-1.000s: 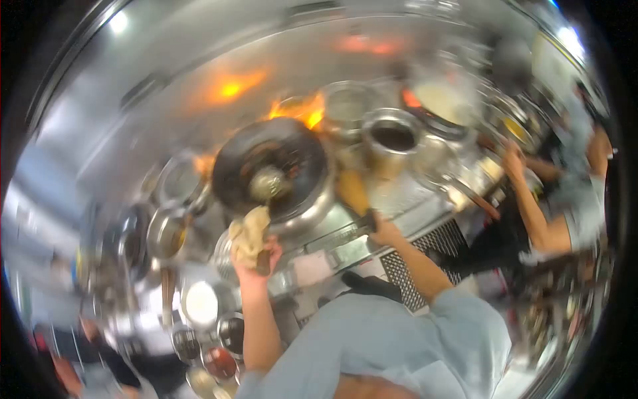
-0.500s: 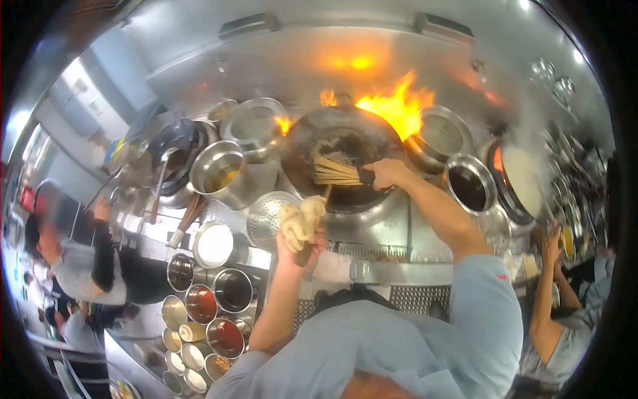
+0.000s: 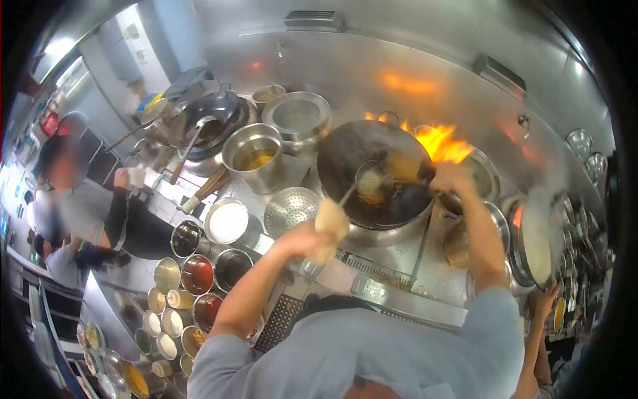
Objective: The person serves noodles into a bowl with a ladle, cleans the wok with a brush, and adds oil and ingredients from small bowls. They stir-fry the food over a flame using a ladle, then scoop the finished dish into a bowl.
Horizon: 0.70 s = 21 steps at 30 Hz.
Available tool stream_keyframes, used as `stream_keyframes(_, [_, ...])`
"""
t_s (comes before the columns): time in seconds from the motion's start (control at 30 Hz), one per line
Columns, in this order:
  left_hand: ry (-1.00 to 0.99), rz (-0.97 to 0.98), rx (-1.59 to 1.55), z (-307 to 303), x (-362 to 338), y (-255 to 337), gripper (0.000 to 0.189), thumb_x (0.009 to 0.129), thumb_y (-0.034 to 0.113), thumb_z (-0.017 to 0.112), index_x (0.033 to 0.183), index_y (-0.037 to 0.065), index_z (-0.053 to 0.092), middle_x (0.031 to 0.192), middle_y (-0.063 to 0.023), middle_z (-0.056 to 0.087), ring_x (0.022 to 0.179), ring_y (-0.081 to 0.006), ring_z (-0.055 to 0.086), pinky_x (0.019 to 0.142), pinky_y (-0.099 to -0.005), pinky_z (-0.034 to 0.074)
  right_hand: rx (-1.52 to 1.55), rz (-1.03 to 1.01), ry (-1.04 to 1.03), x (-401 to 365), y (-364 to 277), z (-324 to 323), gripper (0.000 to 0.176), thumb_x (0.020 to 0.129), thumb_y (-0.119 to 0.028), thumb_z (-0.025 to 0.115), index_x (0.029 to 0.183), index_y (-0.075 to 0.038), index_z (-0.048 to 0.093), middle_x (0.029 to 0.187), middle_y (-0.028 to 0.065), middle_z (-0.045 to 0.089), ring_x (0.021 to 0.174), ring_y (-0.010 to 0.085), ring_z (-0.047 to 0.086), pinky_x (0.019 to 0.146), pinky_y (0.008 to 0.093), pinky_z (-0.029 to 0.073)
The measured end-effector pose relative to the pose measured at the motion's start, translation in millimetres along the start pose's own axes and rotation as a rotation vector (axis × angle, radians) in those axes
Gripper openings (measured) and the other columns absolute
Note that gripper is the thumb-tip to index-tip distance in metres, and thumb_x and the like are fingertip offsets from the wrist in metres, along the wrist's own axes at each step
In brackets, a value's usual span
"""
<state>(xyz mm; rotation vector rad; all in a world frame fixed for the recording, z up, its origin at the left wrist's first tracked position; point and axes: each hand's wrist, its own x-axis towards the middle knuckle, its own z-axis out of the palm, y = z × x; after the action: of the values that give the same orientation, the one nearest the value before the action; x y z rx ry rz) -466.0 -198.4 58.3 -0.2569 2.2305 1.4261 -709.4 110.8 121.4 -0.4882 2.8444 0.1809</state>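
A large dark wok [image 3: 359,143] sits on the lit burner with a little liquid in its bottom. My left hand [image 3: 307,241] is closed round a cream cloth [image 3: 331,223] and the handle of a ladle [image 3: 348,193], whose round bowl lies in the wok. At the wok's right rim, my right hand [image 3: 453,178] is closed on a bamboo wok brush [image 3: 407,167]. Motion smears the brush, and its dark handle is mostly hidden by my fingers.
Flames [image 3: 444,143] rise behind the wok. A perforated strainer [image 3: 291,209], a metal pot [image 3: 252,156] and several sauce containers [image 3: 197,272] stand to the left. A steaming wok [image 3: 531,249] is at the right. Another person [image 3: 76,213] stands at far left; a co-worker's arm [image 3: 537,332] shows at right.
The view has turned, shifting the stove rightward. My right hand has moved the brush from over the wok's front to its right side. The ladle's bowl now shows in the wok.
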Motion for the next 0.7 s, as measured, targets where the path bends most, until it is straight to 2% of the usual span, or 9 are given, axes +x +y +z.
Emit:
stream_keyframes(0.07, [0.146,0.168,0.647,21.9,8.7,-38.4,0.052,0.075,0.032,0.068,0.117,0.004,0.055,0.104,-0.0231,0.061,0.072,-0.0328,0.065,0.062,-0.0419,0.053,0.127,0.008,0.21,6.0,36.1,-13.9,0.052,0.067,-0.024,0.066,0.117,-0.011,0.063,0.074,0.0123,0.07,0.062,0.0236,0.068,0.059,0.0382,0.053])
stream_keyframes(0.1, [0.235,0.252,0.961,34.2,8.0,-56.6,0.055,0.072,0.031,0.068,0.118,0.004,0.055,0.11,-0.0257,0.059,0.074,-0.0358,0.066,0.065,-0.045,0.053,0.186,-0.15,0.404,-17.1,27.3,-29.0,0.055,0.071,-0.026,0.065,0.124,-0.011,0.059,0.075,0.0124,0.07,0.064,0.0245,0.068,0.062,0.0387,0.053])
stream_keyframes(0.13, [0.194,0.186,0.836,42.6,4.9,-62.0,0.06,0.068,0.029,0.069,0.122,0.007,0.054,0.116,-0.0273,0.053,0.083,-0.043,0.063,0.073,-0.0499,0.051,0.317,-0.154,0.342,-16.1,25.3,-21.8,0.059,0.07,-0.028,0.068,0.124,-0.007,0.058,0.093,0.0168,0.068,0.084,0.0303,0.065,0.076,0.0402,0.051])
stream_keyframes(0.2, [0.301,0.248,0.683,59.6,8.1,-90.6,0.06,0.068,0.028,0.07,0.122,0.008,0.054,0.11,-0.0247,0.054,0.087,-0.0434,0.062,0.075,-0.0497,0.051,0.325,-0.258,0.183,-8.5,19.5,9.6,0.066,0.068,-0.03,0.07,0.127,-0.003,0.055,0.116,0.022,0.063,0.108,0.0379,0.06,0.092,0.0419,0.048])
stream_keyframes(0.27, [0.413,0.226,0.515,76.3,-4.8,-109.5,0.058,0.067,0.027,0.07,0.121,0.009,0.054,0.106,-0.0223,0.054,0.09,-0.0432,0.061,0.078,-0.0496,0.051,0.198,-0.332,-0.144,-16.0,-5.1,27.7,0.074,0.066,-0.03,0.069,0.133,-0.006,0.051,0.123,0.0225,0.06,0.114,0.0393,0.056,0.098,0.0427,0.045])
stream_keyframes(0.33, [0.456,0.146,0.384,82.6,-30.6,-110.2,0.057,0.067,0.026,0.071,0.119,0.011,0.053,0.105,-0.021,0.053,0.091,-0.0426,0.06,0.079,-0.0496,0.05,0.038,-0.431,-0.192,-17.8,-4.0,40.4,0.07,0.062,-0.03,0.069,0.129,-0.01,0.058,0.115,0.0218,0.064,0.109,0.036,0.06,0.095,0.042,0.047])
stream_keyframes(0.43, [0.516,0.069,0.266,88.5,-63.5,-103.5,0.057,0.068,0.025,0.07,0.121,0.012,0.051,0.106,-0.02,0.053,0.091,-0.0418,0.06,0.078,-0.0497,0.049,0.065,-0.616,-0.076,5.1,-4.6,46.7,0.048,0.068,-0.02,0.071,0.115,-0.011,0.067,0.081,0.012,0.07,0.067,0.0219,0.066,0.064,0.0324,0.051])
stream_keyframes(0.53, [0.655,0.063,0.218,93.3,-64.9,-105.1,0.059,0.069,0.025,0.07,0.122,0.012,0.048,0.106,-0.0195,0.051,0.088,-0.042,0.059,0.077,-0.0504,0.049,0.402,-0.327,-0.376,53.3,-70.2,38.3,0.06,0.065,-0.024,0.073,0.121,-0.005,0.063,0.102,0.0194,0.068,0.096,0.0269,0.065,0.085,0.0353,0.049])
stream_keyframes(0.7, [0.765,-0.017,0.138,106.0,-39.9,-133.1,0.059,0.073,0.029,0.071,0.122,0.01,0.046,0.106,-0.0227,0.05,0.089,-0.044,0.059,0.077,-0.0514,0.048,0.742,-0.3,-0.014,126.6,-93.9,138.7,0.059,0.075,-0.02,0.067,0.127,0.005,0.054,0.108,0.0194,0.065,0.094,0.0257,0.062,0.083,0.0355,0.048])
